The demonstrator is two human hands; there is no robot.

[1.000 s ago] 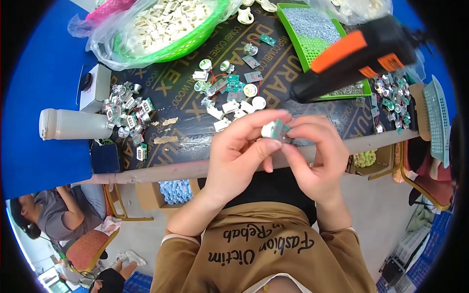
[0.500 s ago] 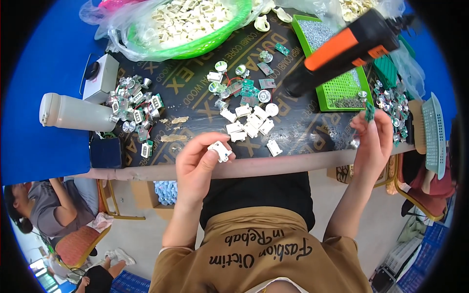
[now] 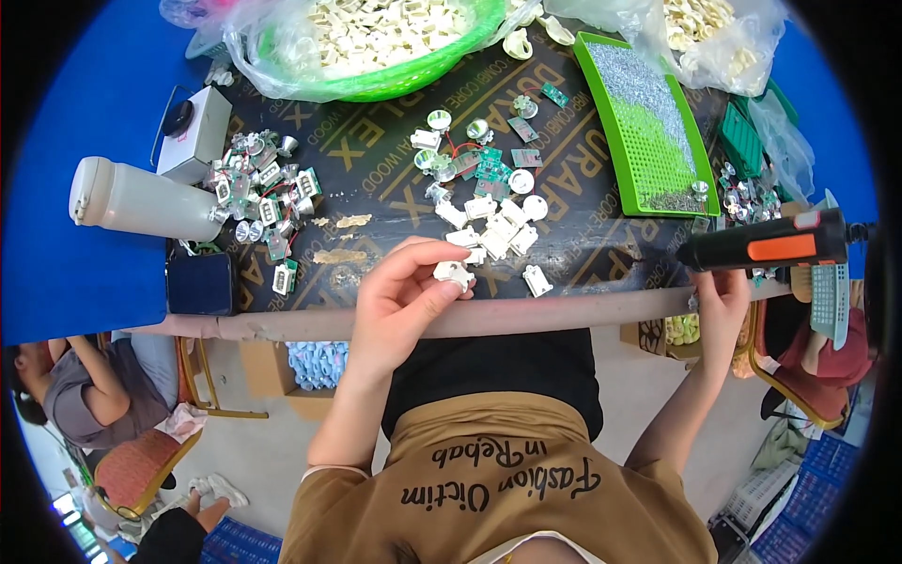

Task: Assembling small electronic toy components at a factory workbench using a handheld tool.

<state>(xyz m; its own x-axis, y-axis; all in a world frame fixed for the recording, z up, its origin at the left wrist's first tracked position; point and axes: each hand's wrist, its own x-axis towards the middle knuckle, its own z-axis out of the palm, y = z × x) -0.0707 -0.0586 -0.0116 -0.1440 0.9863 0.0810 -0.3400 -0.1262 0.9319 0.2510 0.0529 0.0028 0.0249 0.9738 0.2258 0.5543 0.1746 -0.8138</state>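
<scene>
Thumb and forefinger of the left hand (image 3: 402, 299) pinch a small white plastic housing (image 3: 454, 274), blocky and pale, with uneven, notched edges and small dark spots on the face turned up to the camera. It sits at the very tips, the thumb against its lower side and the forefinger arched over its upper left, so that most of its face stays uncovered, held above the near part of the dark printed board (image 3: 376, 179). The right hand (image 3: 722, 303) is well apart from it, fingers raised and drawn together under a black-and-orange electric screwdriver (image 3: 775, 242), whose body hides the fingertips; whether they grip it or something else, I cannot tell. The tool lies nearly level, its narrow nose to the left. Just beyond the held housing is a pile of similar white housings (image 3: 503, 227), with one single housing (image 3: 536, 280) lying apart near the table edge. Farther out come green circuit boards (image 3: 492, 167) with red wires, a green perforated tray (image 3: 631, 150) of silvery metal pieces, and a green basket (image 3: 423, 77) heaped with white parts.
</scene>
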